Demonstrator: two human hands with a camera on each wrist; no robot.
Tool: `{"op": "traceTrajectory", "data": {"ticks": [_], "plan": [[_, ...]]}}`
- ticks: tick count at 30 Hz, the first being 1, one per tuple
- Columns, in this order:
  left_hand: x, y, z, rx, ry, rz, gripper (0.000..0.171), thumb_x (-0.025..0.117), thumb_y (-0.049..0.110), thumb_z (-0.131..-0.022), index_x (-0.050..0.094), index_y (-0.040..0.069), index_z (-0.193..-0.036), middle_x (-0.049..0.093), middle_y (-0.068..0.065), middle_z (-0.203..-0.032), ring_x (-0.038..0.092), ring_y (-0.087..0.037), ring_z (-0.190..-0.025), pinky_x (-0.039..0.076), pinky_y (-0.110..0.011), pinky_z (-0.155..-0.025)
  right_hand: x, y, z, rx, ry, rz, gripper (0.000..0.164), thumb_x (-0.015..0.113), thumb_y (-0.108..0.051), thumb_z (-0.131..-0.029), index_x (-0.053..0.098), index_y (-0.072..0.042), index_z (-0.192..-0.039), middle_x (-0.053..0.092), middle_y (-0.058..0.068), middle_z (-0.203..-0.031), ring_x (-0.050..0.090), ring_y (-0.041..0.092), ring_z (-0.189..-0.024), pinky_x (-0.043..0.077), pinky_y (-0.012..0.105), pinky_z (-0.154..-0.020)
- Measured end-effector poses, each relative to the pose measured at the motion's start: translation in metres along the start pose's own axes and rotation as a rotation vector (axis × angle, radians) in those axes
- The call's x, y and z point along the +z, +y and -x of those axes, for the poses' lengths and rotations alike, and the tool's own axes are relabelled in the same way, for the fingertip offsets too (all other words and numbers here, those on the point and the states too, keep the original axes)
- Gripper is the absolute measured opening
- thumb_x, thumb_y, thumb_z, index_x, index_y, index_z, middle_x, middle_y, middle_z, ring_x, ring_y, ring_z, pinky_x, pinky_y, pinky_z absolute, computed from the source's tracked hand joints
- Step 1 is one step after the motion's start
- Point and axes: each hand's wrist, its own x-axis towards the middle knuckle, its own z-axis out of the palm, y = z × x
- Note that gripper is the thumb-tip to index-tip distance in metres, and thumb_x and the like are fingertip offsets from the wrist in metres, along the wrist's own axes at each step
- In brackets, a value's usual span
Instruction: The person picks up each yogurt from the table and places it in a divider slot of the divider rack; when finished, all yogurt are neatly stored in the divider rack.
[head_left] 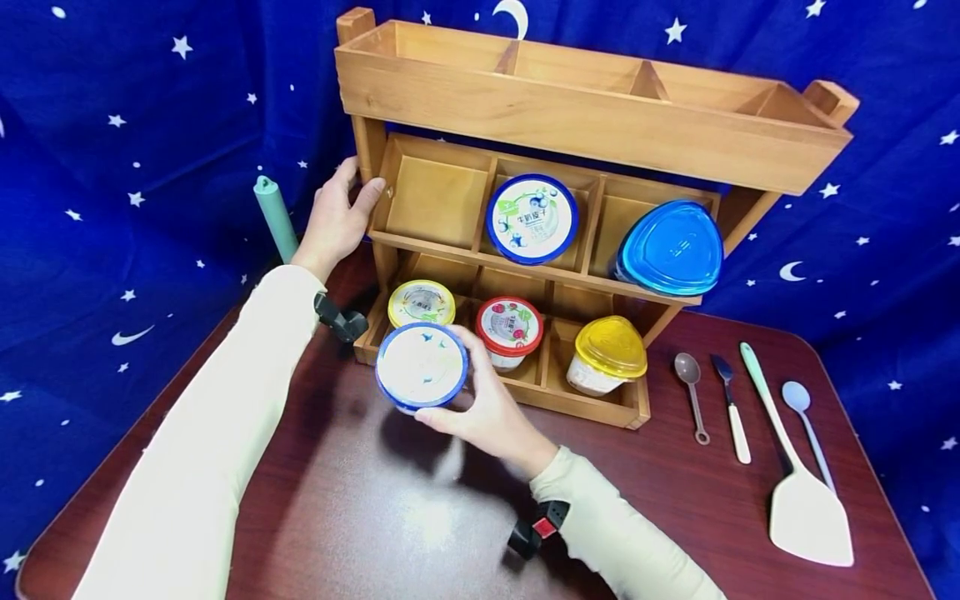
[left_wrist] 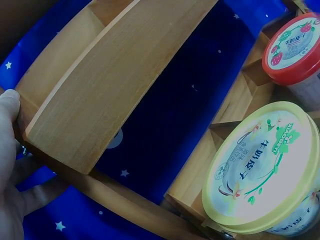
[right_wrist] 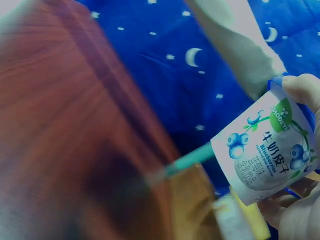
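Note:
My right hand (head_left: 491,412) grips a white yogurt cup with a blue lid (head_left: 422,367) by its rim, in front of the rack's lower left. Blueberries are printed on the cup's side (right_wrist: 267,145) in the right wrist view. With thumb in front and fingers behind, my left hand (head_left: 337,212) holds the left side of a tiered wooden rack (head_left: 592,121) at its middle tier. Another blue-lidded cup (head_left: 532,218) sits in that tier's middle compartment, and a tub with a rounded-triangular blue lid (head_left: 671,247) is in the right one. The left compartment (head_left: 435,200) is bare.
The bottom tier holds a yellow-lidded cup (head_left: 422,303), a red-lidded cup (head_left: 510,327) and a tub with a yellow lid (head_left: 611,350). Right of the rack lie a measuring spoon (head_left: 690,383), a spreader (head_left: 731,408), a spatula (head_left: 806,508) and a spoon (head_left: 806,408). A green stick (head_left: 276,218) stands at left.

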Motion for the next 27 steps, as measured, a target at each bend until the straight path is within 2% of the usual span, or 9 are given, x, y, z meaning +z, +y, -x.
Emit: {"op": "traceTrajectory", "data": {"ticks": [3, 7, 14, 15, 21, 25, 27], "plan": [[0.000, 0.000, -0.001, 0.005, 0.006, -0.003, 0.048, 0.051, 0.034, -0.103, 0.046, 0.008, -0.143, 0.057, -0.015, -0.140, 0.055, -0.028, -0.127, 0.042, -0.043, -0.110, -0.013, -0.015, -0.006, -0.035, 0.041, 0.052, 0.100, 0.084, 0.001, -0.072, 0.025, -0.015, -0.151, 0.041, 0.007, -0.148, 0.047, 0.022, -0.131, 0.043, 0.026, -0.108], [-0.001, 0.002, -0.001, 0.012, 0.007, -0.011, 0.048, 0.050, 0.035, -0.103, 0.046, 0.009, -0.143, 0.057, -0.015, -0.140, 0.055, -0.028, -0.127, 0.041, -0.042, -0.110, -0.025, -0.037, -0.017, -0.077, 0.090, 0.075, 0.101, 0.084, 0.001, -0.072, 0.025, -0.020, -0.151, 0.038, 0.005, -0.148, 0.049, 0.021, -0.129, 0.047, 0.026, -0.104], [-0.001, 0.002, 0.000, 0.009, 0.004, -0.022, 0.048, 0.049, 0.036, -0.103, 0.046, 0.008, -0.143, 0.058, -0.016, -0.139, 0.056, -0.030, -0.126, 0.043, -0.044, -0.109, -0.029, -0.071, -0.048, -0.208, 0.109, 0.071, 0.103, 0.082, 0.006, -0.071, 0.022, -0.019, -0.151, 0.036, 0.004, -0.150, 0.042, 0.018, -0.137, 0.036, 0.035, -0.115], [-0.001, 0.002, 0.000, 0.007, 0.001, -0.022, 0.048, 0.049, 0.036, -0.103, 0.045, 0.009, -0.143, 0.058, -0.016, -0.139, 0.057, -0.030, -0.125, 0.044, -0.044, -0.108, -0.029, -0.074, -0.052, -0.214, 0.114, 0.078, 0.103, 0.082, 0.006, -0.072, 0.021, -0.019, -0.151, 0.036, 0.003, -0.150, 0.043, 0.017, -0.136, 0.038, 0.035, -0.115], [0.000, 0.000, 0.000, -0.013, -0.001, -0.045, 0.050, 0.048, 0.039, -0.103, 0.044, 0.012, -0.144, 0.057, -0.015, -0.139, 0.056, -0.029, -0.126, 0.044, -0.042, -0.109, -0.022, -0.083, -0.075, -0.256, 0.148, 0.073, 0.102, 0.083, 0.005, -0.071, 0.023, -0.018, -0.150, 0.038, 0.004, -0.148, 0.049, 0.017, -0.129, 0.044, 0.036, -0.109], [0.000, 0.000, 0.001, -0.022, 0.001, -0.056, 0.051, 0.047, 0.039, -0.103, 0.043, 0.012, -0.146, 0.055, -0.015, -0.142, 0.052, -0.028, -0.131, 0.039, -0.041, -0.113, -0.019, -0.085, -0.088, -0.307, 0.171, 0.083, 0.101, 0.084, 0.005, -0.071, 0.024, -0.015, -0.149, 0.038, 0.006, -0.148, 0.045, 0.015, -0.131, 0.042, 0.035, -0.110], [-0.001, 0.000, 0.001, -0.009, 0.007, -0.051, 0.049, 0.047, 0.034, -0.104, 0.044, 0.011, -0.146, 0.056, -0.016, -0.141, 0.052, -0.029, -0.131, 0.040, -0.041, -0.112, -0.018, -0.085, -0.094, -0.332, 0.189, 0.124, 0.100, 0.084, 0.002, -0.071, 0.024, -0.013, -0.149, 0.038, 0.006, -0.148, 0.043, 0.013, -0.132, 0.041, 0.033, -0.111]]}}
